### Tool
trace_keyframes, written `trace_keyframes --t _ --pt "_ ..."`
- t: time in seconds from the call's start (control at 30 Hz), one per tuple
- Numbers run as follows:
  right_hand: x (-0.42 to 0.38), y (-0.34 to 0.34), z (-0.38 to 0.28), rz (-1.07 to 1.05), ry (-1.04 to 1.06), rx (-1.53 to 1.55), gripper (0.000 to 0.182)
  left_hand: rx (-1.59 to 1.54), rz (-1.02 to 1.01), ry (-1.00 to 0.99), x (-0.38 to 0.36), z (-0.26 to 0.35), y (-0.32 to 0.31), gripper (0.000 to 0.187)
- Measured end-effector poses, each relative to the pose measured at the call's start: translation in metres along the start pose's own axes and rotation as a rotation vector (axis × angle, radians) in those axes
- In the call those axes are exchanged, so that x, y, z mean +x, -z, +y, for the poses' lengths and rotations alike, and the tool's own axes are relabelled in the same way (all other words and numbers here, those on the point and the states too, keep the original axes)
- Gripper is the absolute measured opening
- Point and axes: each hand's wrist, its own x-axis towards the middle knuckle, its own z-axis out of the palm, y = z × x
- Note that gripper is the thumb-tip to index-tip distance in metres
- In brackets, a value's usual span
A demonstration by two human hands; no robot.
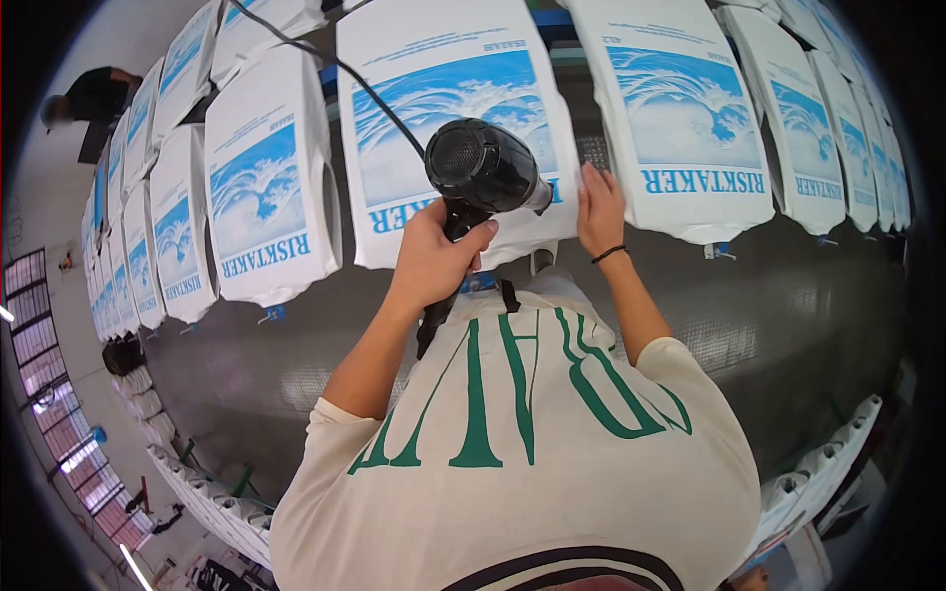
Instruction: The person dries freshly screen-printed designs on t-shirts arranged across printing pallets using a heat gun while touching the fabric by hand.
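In my left hand (pixel 440 254) is a black hair dryer (pixel 480 167), the fingers closed around its handle. Its nozzle points right, across the lower part of a white T-shirt (pixel 443 49) printed with a blue wave and the word RISKTAKER. My right hand (pixel 601 209), a dark band on its wrist, is at that shirt's right edge with fingers stretched out. It lies between this shirt and a second printed T-shirt (pixel 675 118). The dryer hides part of the wave print and lettering.
A black cord (pixel 365 84) runs from the dryer to the upper left. More printed shirts (pixel 258 192) line both sides of the row on boards. Behind me stands another row of white shirts (pixel 212 502). Another person (pixel 99 98) is at the far left.
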Motion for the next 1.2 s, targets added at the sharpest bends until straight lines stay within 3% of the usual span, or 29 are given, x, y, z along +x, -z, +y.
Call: trace_keyframes --t 0.17,0.4,0.63,1.0,1.2 --pt "0.013 0.022 0.003 -0.012 0.086 0.035 0.037 0.093 0.08 -0.11 0.047 0.036 -0.029 0.027" --pt "0.03 0.029 0.008 -0.091 0.149 0.091 0.038 0.125 0.226 -0.237 0.147 0.086 -0.025 0.024" --pt "0.047 0.02 0.014 -0.153 0.149 0.095 0.039 0.082 0.25 -0.203 0.199 0.114 -0.011 0.023" --pt "0.094 -0.017 0.012 -0.112 0.126 0.061 0.044 0.034 0.457 -0.115 0.173 0.082 0.105 0.024" --pt "0.103 -0.039 0.007 -0.115 0.015 0.084 0.046 0.093 0.612 -0.123 0.159 0.05 0.192 0.021"
